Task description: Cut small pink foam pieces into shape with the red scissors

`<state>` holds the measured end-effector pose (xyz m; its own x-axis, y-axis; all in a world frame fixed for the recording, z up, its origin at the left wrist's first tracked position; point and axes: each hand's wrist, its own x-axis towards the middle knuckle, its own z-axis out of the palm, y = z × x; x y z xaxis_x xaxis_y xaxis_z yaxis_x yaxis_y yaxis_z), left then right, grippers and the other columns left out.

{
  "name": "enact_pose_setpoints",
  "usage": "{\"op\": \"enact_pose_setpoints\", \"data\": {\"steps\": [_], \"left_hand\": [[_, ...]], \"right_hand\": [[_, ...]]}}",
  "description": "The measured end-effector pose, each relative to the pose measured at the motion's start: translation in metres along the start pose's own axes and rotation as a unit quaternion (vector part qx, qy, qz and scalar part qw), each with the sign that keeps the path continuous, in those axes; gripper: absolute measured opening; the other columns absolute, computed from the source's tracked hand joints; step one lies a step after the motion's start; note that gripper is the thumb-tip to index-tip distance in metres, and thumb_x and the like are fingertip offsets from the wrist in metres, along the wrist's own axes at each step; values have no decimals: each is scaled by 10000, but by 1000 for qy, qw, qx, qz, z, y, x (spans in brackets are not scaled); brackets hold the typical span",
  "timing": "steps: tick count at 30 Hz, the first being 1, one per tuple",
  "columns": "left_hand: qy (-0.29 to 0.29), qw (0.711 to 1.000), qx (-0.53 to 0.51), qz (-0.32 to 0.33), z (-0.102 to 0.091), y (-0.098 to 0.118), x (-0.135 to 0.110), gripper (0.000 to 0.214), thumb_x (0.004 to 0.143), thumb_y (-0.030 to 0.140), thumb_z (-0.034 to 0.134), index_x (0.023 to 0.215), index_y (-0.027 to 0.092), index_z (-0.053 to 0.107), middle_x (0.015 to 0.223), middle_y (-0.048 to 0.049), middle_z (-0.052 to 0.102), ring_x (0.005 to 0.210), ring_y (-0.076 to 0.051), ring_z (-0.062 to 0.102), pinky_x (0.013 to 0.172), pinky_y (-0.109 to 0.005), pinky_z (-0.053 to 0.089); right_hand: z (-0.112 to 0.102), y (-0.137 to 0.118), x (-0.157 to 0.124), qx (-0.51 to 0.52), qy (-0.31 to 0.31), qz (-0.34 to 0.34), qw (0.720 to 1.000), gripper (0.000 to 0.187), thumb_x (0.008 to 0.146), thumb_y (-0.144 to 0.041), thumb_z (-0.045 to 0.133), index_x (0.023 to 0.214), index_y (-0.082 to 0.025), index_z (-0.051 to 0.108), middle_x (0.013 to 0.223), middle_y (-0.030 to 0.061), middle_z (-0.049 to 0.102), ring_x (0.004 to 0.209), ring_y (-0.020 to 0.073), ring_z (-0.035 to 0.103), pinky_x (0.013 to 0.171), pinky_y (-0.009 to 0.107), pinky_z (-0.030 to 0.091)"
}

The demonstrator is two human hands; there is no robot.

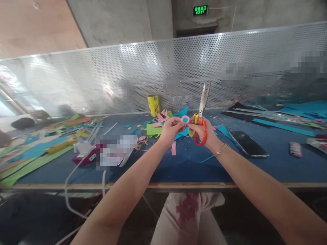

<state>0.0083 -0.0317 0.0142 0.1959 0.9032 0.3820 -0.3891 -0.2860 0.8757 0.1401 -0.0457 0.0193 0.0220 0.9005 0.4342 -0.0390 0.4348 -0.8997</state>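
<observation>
My left hand [170,130] is closed in a pinch on a small pink paper ring [185,119], held above the blue table [178,166]. My right hand [204,133] grips a pair of scissors [201,112] by its red and yellow handles. The blades point up and look closed. The fingertips of both hands meet at the pink ring. A thin bracelet sits on my right wrist.
Pink, green and teal paper scraps [158,124] lie behind my hands, next to a yellow can [153,105]. A black phone [248,144] lies to the right. A white charger with cable [83,148] sits left. Coloured paper sheets [33,153] spread left and right. A perforated metal screen [163,75] backs the table.
</observation>
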Motion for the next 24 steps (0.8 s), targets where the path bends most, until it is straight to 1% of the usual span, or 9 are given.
{"op": "enact_pose_setpoints", "data": {"steps": [6, 10, 15, 20, 24], "left_hand": [[-9, 1000, -7, -4, 1, 3, -1, 152, 628, 161, 690, 652, 145, 540, 599, 21, 589, 563, -53, 552, 559, -182, 438], [-13, 1000, -6, -8, 0, 2, -1, 141, 631, 147, 684, 662, 140, 547, 614, 11, 604, 559, -53, 551, 554, -184, 435], [-8, 1000, -17, -4, 0, 2, 0, 139, 629, 146, 685, 665, 141, 550, 589, 22, 590, 541, -53, 549, 552, -187, 438], [-9, 1000, -10, -7, 1, 1, 0, 132, 625, 146, 687, 653, 143, 558, 570, 25, 583, 536, -54, 547, 547, -189, 438], [-10, 1000, -7, -4, 1, 1, 0, 136, 620, 154, 693, 654, 145, 562, 568, 28, 582, 525, -51, 540, 544, -189, 436]], "right_hand": [[-1, 3, 2, 43, 40, 18, 998, 337, 488, -323, 776, 680, -179, 540, 638, -12, 560, 612, 139, 556, 620, 331, 496], [-2, 5, 2, 56, 39, 34, 997, 334, 491, -325, 775, 693, -173, 557, 670, -3, 579, 627, 142, 569, 624, 331, 502], [-2, 4, 1, 62, 34, 30, 997, 338, 493, -328, 775, 703, -166, 565, 700, 6, 591, 664, 150, 585, 649, 333, 503], [-1, 2, 2, 59, 38, 47, 996, 357, 474, -322, 782, 691, -172, 542, 639, -16, 558, 603, 137, 558, 602, 330, 490], [-2, 4, 3, 56, 31, 34, 997, 347, 469, -307, 783, 680, -175, 542, 636, -17, 559, 596, 131, 547, 601, 322, 475]]}}
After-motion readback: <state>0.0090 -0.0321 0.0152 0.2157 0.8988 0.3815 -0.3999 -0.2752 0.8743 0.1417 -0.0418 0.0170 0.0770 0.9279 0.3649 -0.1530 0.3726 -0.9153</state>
